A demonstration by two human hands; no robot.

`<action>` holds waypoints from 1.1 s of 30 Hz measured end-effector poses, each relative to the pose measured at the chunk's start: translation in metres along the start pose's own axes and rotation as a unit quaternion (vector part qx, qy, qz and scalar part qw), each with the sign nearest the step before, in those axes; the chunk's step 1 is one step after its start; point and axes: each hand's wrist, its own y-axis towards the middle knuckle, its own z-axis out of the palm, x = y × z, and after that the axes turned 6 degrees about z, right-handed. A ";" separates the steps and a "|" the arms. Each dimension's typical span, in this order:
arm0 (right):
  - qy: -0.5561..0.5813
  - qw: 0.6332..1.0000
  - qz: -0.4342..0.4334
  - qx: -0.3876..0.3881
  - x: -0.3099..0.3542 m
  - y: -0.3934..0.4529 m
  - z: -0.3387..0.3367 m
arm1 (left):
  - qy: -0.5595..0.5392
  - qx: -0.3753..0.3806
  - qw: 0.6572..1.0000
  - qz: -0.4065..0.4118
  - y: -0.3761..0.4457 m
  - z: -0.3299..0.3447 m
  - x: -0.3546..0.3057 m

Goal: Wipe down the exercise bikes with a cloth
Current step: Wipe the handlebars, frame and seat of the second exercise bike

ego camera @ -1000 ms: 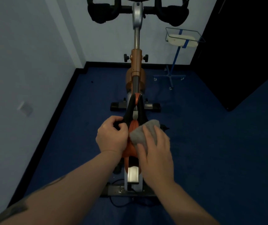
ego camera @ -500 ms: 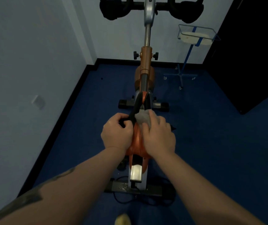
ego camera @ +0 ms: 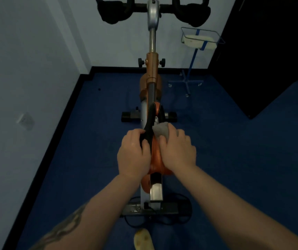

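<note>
We hold the saddle (ego camera: pixel 155 141) of the exercise bike (ego camera: pixel 151 83) from both sides at the centre of the frame. The left hand (ego camera: pixel 133 156) has its fingers curled over the saddle's black left edge and steadies it. The right hand (ego camera: pixel 178 150) lies over the grey cloth (ego camera: pixel 160 130), fingers bent down on it, and presses it against the orange right flank of the saddle; a fold of cloth shows beyond the fingertips (ego camera: pixel 171 131).

Handling, as we judge it: the cloth is light, soft and limp, so it will bunch under the palm unless spread flat; it is best taken by a gathered wad under the fingers. The saddle looks firm with a smooth, perhaps slippery cover, and may swivel on its post, hence the bracing hand on its edge.

Lower in the frame we see the rear foot (ego camera: pixel 150 209) of the bike and a cable (ego camera: pixel 184 221) looped around it on the blue floor (ego camera: pixel 234 159). Above the hands stand the orange stem, then the black handlebars (ego camera: pixel 153 11) at the top edge; a wire basket on a blue stand (ego camera: pixel 200 40) is at upper right.

Compared with one second ago, the cloth has slid forward toward the saddle's nose and more of it is covered by the hand; the left grip is unchanged.
</note>
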 end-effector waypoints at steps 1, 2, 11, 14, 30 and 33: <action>0.003 1.000 0.008 0.007 0.005 0.008 -0.001 | 0.005 -0.001 1.000 0.007 0.000 0.000 0.001; 0.003 1.000 0.011 0.005 0.009 0.012 0.000 | 0.010 0.001 1.000 0.014 0.001 0.000 0.001; -0.047 0.997 -0.058 -0.024 -0.008 -0.020 0.004 | 0.011 -0.004 1.000 0.019 0.001 0.003 0.003; -0.009 0.999 -0.020 0.040 0.005 0.012 -0.005 | 0.009 -0.020 1.000 0.020 0.001 0.006 0.003; -0.067 0.996 -0.055 -0.035 -0.002 -0.019 0.001 | 0.008 -0.019 1.000 0.004 -0.001 0.008 0.002; -0.081 0.991 -0.098 -0.051 -0.018 -0.054 0.005 | -0.004 -0.031 1.000 0.000 -0.001 0.008 0.002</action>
